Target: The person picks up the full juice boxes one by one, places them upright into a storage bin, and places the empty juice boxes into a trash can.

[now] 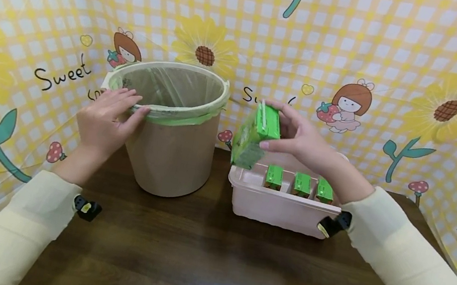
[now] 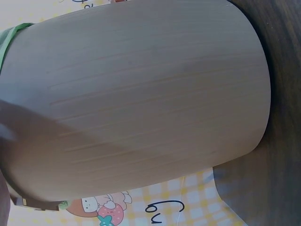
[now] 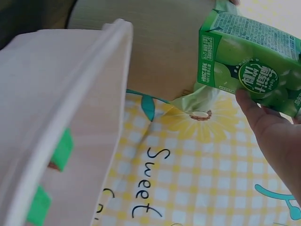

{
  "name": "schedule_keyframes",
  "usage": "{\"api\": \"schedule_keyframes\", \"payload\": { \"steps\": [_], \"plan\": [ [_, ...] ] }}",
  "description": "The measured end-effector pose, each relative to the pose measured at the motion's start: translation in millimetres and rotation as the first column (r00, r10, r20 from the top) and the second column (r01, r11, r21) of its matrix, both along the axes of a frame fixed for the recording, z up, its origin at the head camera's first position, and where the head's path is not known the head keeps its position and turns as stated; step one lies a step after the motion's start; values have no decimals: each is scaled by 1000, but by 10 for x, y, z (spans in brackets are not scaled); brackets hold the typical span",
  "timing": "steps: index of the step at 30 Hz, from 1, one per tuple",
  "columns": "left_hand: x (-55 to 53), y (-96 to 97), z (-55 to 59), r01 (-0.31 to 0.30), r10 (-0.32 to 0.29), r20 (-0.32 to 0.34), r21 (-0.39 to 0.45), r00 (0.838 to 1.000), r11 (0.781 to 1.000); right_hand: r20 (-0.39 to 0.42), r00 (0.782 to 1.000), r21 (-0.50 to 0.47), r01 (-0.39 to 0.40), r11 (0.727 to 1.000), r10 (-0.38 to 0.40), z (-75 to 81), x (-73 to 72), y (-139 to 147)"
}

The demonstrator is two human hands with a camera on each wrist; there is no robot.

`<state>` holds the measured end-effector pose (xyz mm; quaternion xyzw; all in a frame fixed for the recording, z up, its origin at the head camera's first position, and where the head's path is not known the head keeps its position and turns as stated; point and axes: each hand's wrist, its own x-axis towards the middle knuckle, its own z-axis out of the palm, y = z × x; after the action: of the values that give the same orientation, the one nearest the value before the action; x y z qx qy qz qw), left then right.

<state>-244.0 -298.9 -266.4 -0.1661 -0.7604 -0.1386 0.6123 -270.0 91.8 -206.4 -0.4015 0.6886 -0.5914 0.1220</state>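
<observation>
My right hand (image 1: 300,137) grips a green drink carton (image 1: 253,134) above the left end of a pale pink plastic bin. A wrapped straw runs along one side of the carton in the head view. Its printed side shows in the right wrist view, where the fingers (image 3: 270,117) support it from below. My left hand (image 1: 106,116) rests on the near left rim of a beige trash can (image 1: 172,158), its fingers laid over the edge. A thin green bag (image 1: 181,121) lines the can and folds over the rim.
The pink bin (image 1: 281,208) stands on the dark wooden table (image 1: 207,261), right of the trash can. Several green cartons (image 1: 302,184) stand inside it. A yellow checked cloth (image 1: 254,24) with printed flowers hangs behind and at both sides.
</observation>
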Motion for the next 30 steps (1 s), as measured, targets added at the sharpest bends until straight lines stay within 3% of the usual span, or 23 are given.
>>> {"api": "schedule_keyframes", "payload": {
  "steps": [11, 19, 30],
  "plan": [
    [14, -22, -9, 7, -8, 12, 12, 1000, 1000, -12, 995, -182, 100, 978, -104, 366, -211, -442],
    [3, -27, -18, 9, -9, 17, 12, 1000, 1000, 36, 991, -304, 137, 943, -132, 480, -334, -752],
    [-11, -20, -13, 11, -11, 4, 5, 1000, 1000, -40, 987, -255, 140, 957, -155, 493, -497, -1143]
  ]
}}
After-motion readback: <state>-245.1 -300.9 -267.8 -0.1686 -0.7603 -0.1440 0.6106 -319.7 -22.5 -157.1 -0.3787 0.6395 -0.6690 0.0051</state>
